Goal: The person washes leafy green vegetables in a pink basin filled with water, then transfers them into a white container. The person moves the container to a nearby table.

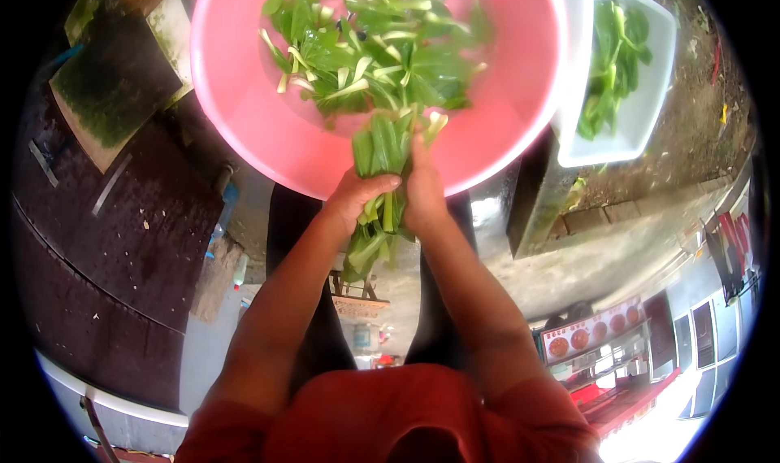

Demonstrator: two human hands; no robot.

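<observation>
A bunch of leafy greens (381, 146) with pale stem ends is held between my two hands, over the near rim of a pink plastic basin (244, 140). My left hand (359, 198) wraps round the bunch from the left, its thumb across the stalks. My right hand (425, 188) presses on the bunch's right side, fingers pointing up along it; its grip is partly hidden. Leaves hang below both hands. Many loose green leaves with whitish stalks (341, 66) lie in water in the basin, beyond the bunch.
At the right stands a white plastic tub (640, 149) holding more greens (612, 66), beside soil and a low concrete edge (530, 201). A dark brown board or tabletop (122, 262) spans the left. A food stall with a pictured sign (594, 332) is at the lower right.
</observation>
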